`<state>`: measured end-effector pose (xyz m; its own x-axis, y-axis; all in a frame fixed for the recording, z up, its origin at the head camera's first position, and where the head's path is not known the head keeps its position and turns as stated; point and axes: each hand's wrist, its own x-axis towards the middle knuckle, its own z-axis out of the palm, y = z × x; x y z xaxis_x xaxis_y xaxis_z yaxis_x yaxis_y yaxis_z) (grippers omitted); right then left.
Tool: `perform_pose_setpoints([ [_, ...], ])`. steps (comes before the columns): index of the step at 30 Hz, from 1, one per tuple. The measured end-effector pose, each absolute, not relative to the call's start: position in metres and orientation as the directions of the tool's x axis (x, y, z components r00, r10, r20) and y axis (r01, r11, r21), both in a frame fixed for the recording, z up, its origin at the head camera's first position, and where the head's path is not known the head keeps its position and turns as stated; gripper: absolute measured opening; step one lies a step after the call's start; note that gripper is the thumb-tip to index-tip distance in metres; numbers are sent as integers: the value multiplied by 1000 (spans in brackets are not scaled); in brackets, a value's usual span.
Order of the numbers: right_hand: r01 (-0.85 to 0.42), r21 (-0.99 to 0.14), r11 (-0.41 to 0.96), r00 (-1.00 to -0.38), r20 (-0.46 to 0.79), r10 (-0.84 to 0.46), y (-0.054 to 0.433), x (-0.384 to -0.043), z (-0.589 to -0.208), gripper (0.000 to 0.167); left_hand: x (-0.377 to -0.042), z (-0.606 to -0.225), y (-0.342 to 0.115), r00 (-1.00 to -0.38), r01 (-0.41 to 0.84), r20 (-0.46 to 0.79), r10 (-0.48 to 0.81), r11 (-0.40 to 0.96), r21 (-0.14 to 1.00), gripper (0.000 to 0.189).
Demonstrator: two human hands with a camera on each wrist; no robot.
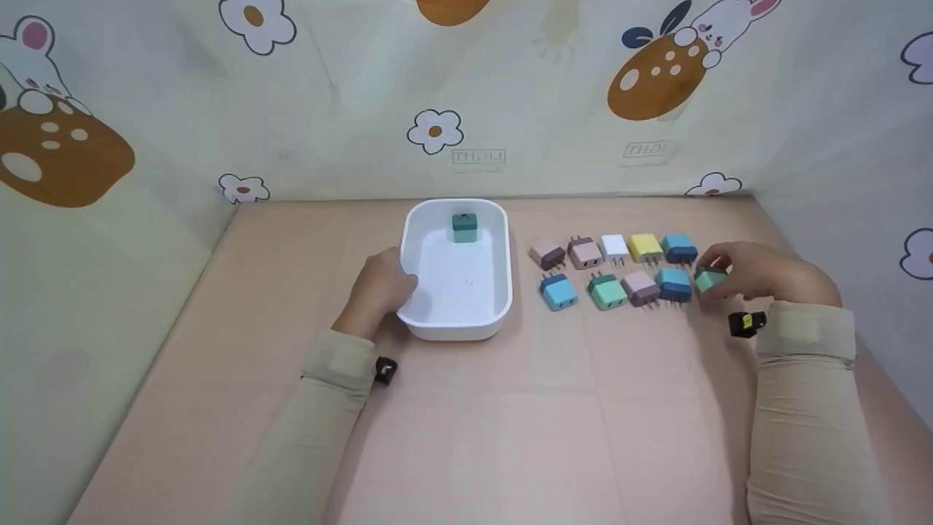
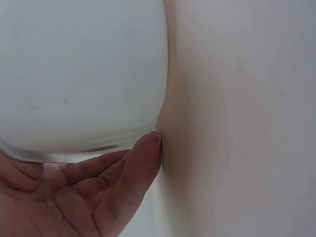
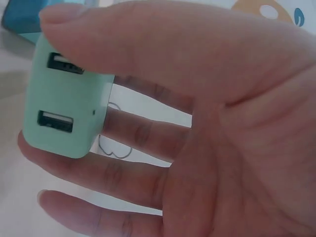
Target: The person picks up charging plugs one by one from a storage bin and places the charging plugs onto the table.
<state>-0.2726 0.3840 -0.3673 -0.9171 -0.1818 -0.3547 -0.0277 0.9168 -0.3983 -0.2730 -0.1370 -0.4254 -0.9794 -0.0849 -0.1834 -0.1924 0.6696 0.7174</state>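
Observation:
My left hand [image 1: 381, 289] grips the left wall of a white plastic tray [image 1: 455, 332]. In the left wrist view, the fingers [image 2: 133, 182] lie against the outside of the tray [image 2: 84, 74]. Inside the tray, near its far end, sits one two-tone green USB charger plug [image 1: 464, 228]. At the right end of the charger rows, my right hand [image 1: 765, 271] pinches a mint green USB charger plug [image 3: 66, 101] between thumb and fingers. Its two USB ports face the right wrist camera; its prongs are hidden.
Two rows of charger plugs lie right of the tray, among them a white one [image 1: 614, 248], a yellow one [image 1: 646, 248], a blue one [image 1: 674, 284], a mauve one [image 1: 641, 287] and a green one [image 1: 607, 291]. A patterned cloth wall [image 1: 350, 146] rises behind the pinkish table [image 1: 481, 423].

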Motion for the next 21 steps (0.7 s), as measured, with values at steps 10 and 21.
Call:
perform_pose_setpoints([
  [10,-31,-379,925,-913,-367,-181,386,-279,-378,52,-272,-425,-136,-981,-187,-176,-85,664,724,53],
  [21,-46,-369,928,-909,-369,-192,385,-283,-384,50,-272,-426,-136,-983,-178,-162,-88,676,715,53],
])
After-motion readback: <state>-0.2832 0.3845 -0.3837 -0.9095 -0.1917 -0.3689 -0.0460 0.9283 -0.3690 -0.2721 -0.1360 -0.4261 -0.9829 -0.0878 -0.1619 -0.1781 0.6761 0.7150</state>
